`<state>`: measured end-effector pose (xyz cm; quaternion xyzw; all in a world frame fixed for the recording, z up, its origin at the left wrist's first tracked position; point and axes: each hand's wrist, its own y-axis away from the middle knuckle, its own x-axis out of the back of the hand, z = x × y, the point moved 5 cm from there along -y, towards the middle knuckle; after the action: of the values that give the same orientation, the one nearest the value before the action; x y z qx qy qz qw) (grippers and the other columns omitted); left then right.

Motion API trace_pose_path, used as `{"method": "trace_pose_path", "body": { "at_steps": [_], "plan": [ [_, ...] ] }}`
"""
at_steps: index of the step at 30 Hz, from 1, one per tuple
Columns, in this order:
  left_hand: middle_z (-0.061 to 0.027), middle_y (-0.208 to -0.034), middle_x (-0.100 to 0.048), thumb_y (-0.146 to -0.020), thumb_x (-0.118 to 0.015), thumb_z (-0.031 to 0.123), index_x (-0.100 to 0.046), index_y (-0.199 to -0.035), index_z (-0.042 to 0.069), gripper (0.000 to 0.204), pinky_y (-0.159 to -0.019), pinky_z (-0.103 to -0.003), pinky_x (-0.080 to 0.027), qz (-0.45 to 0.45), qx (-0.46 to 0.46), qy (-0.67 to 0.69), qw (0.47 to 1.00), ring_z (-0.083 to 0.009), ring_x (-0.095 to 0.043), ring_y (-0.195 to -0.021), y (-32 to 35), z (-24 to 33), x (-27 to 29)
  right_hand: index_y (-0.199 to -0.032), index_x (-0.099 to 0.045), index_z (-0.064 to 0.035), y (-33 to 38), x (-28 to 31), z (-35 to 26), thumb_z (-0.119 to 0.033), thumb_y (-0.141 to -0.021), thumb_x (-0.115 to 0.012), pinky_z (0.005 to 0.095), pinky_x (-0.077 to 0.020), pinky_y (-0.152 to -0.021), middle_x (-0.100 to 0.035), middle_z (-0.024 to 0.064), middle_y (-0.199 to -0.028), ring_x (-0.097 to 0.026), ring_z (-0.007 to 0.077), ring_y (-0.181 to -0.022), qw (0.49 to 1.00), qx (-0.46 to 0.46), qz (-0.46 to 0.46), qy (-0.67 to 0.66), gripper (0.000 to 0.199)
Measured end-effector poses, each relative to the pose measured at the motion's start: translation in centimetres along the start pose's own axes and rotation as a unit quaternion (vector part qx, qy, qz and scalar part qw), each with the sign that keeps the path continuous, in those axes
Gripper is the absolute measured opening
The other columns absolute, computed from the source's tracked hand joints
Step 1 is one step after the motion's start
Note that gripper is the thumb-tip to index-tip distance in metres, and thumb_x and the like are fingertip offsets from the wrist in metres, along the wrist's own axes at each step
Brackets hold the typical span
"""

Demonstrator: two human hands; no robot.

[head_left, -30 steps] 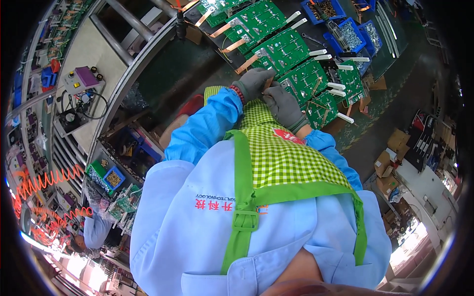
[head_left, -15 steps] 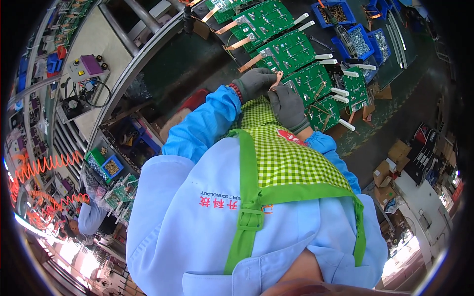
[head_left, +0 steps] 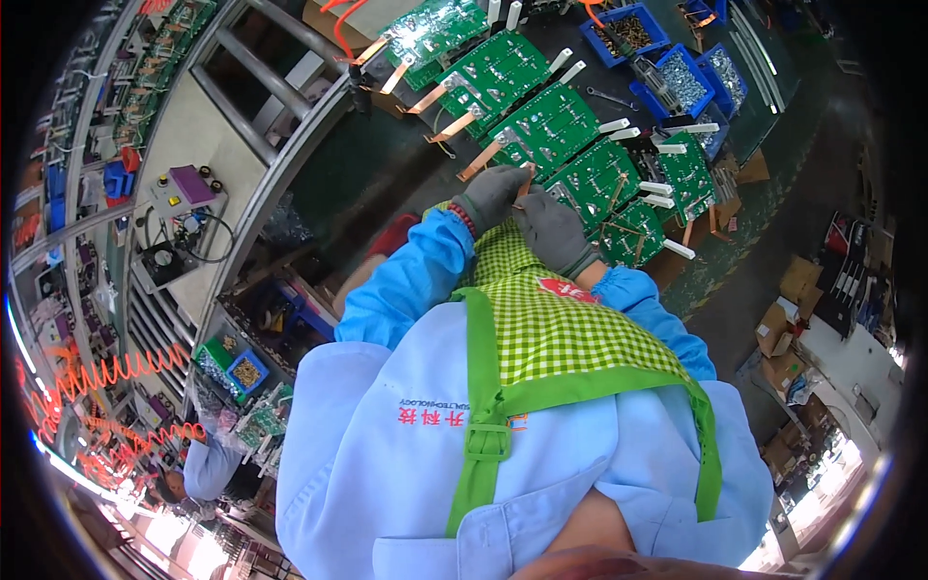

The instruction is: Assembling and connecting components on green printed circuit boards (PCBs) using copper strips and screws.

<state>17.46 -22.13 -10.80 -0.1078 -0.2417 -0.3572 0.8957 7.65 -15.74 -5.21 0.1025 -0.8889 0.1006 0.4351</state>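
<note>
In grey gloves, my two hands meet at the near edge of a row of green circuit boards. A short copper strip (head_left: pixel 526 184) is pinched between them. My left hand (head_left: pixel 490 197) grips it with curled fingers, which partly hide it. The fingers of my right hand (head_left: pixel 558 233) close on its lower end. Just beyond the gloves lies a green circuit board (head_left: pixel 556 128) with a copper strip (head_left: pixel 478 159) sticking out at its left and white posts (head_left: pixel 619 126) at its right. Loose copper strips (head_left: pixel 619 193) rest on a nearer board.
Blue bins hold brass-coloured fasteners (head_left: pixel 626 35) and silver fasteners (head_left: pixel 682 81) at the far right of the bench. A wrench (head_left: pixel 607 98) lies near them. A metal rail frame (head_left: pixel 280 92) stands at the left, with a purple-topped device (head_left: pixel 188 188) beyond. A person (head_left: pixel 211 469) is at far left.
The whole view has shifted, so the bench sits a little lower and further left. Both hands stay on the copper strip, which now shows less between the gloves.
</note>
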Motion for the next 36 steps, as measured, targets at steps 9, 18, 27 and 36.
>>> {"method": "trace_pose_path", "body": {
  "at_steps": [9,18,27,36],
  "plan": [
    [-0.0165,-0.092,-0.061,-0.075,-0.068,0.006,-0.061,-0.109,0.004,0.035,-0.075,-0.037,-0.05,0.031,0.025,0.313,0.949,-0.0312,-0.061,-0.086,0.4,-2.1,-0.9,-0.096,-0.053,-0.0077,-0.2,0.4,-1.2,-0.018,-0.087,-0.055,0.0437,-0.0475,-0.058,-0.057,0.0163,-0.085,-0.059,0.0344,-0.071,0.999,-0.008,-0.005,-0.04,0.015],
    [-0.0103,-0.086,-0.061,-0.084,-0.061,0.024,-0.062,-0.099,0.001,0.027,-0.065,-0.032,-0.047,-0.049,0.31,0.316,0.895,-0.0195,-0.059,-0.075,-0.6,-3.1,-1.9,-0.102,-0.054,-0.0086,-1.0,1.3,0.2,-0.024,-0.086,-0.056,0.0432,-0.0486,-0.071,-0.058,0.0151,-0.095,-0.059,0.034,-0.084,0.992,-0.027,-0.077,-0.094,0.022],
    [-0.0134,-0.088,-0.06,-0.087,-0.062,0.021,-0.055,-0.099,-0.01,0.034,-0.07,-0.03,-0.056,-0.009,0.409,0.488,0.771,-0.0214,-0.063,-0.075,-0.1,-1.3,-1.1,-0.105,-0.061,-0.0058,-3.4,25.3,15.2,-0.023,-0.086,-0.06,0.0333,-0.048,-0.077,-0.064,0.0128,-0.097,-0.062,0.0234,-0.088,0.978,-0.13,0.164,-0.004,0.025],
    [-0.0102,-0.089,-0.061,-0.087,-0.062,0.02,-0.056,-0.102,-0.006,0.031,-0.062,-0.025,-0.051,-0.016,0.471,0.404,0.784,-0.014,-0.059,-0.073,-0.6,-1.4,-0.5,-0.116,-0.06,-0.0112,-0.6,21.0,42.9,-0.022,-0.078,-0.063,0.0388,-0.0429,-0.094,-0.058,0.0167,-0.119,-0.054,0.0333,-0.11,0.911,-0.315,-0.157,0.214,0.04]
  ]
}}
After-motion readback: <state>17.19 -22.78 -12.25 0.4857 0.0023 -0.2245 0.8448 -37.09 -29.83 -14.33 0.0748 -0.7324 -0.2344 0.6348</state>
